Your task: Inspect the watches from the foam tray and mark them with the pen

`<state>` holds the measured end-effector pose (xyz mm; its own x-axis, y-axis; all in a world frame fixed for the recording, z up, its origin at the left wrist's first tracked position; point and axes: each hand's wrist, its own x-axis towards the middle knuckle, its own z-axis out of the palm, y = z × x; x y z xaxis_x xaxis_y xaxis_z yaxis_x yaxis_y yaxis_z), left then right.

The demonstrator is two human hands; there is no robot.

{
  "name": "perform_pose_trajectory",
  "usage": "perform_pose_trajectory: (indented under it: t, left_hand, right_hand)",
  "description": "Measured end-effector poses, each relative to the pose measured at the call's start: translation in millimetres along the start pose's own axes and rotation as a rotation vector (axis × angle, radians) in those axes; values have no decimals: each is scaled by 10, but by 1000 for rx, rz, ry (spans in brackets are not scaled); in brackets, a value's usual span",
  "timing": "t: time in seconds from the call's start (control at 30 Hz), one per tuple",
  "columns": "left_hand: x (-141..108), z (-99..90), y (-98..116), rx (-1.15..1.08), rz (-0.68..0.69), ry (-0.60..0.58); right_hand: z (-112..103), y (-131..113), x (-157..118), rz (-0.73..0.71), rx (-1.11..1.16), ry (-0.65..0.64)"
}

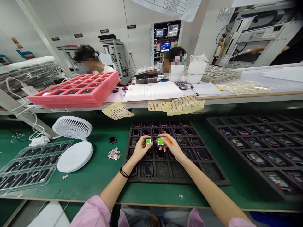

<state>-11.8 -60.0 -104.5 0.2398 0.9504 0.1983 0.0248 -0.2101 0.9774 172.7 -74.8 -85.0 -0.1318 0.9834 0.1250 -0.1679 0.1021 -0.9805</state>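
Observation:
My left hand (141,148) is closed on a smartwatch body (148,142) without a strap, its screen lit green and white. Close beside it, my right hand (174,147) grips a second smartwatch body (160,141) with a mostly green screen. A thin orange stick (168,138), perhaps a pen or pick, is also held in the right hand; its kind is unclear. Both hands are above a black foam tray (180,181) whose compartments hold many dark-screened watch bodies with purplish rims. Several front compartments contain no watch.
Right stands another black foam tray (239,168) of watches. On the green mat at left are a lone watch (113,140), a pile of small tabs (114,154), a white fan (75,156) and a clear plastic tray (30,167). A pink foam tray (78,101) overhangs the shelf; two people sit beyond.

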Motion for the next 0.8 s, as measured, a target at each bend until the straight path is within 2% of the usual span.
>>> perform_pose_trajectory:
  t: [0.2, 0.43, 0.63, 0.8]
  left_hand:
    - [4, 11, 81, 6, -24, 35]
    - [-5, 10, 103, 0, -42, 31]
    - [5, 3, 34, -48, -24, -49]
    - [5, 5, -9, -79, 12, -104]
  right_hand:
    - [-10, -15, -11, -4, -18, -1]
    - [-29, 82, 27, -9, 31, -77]
    - [-38, 133, 25, -16, 55, -115]
    - [-43, 134, 36, -13, 66, -93]
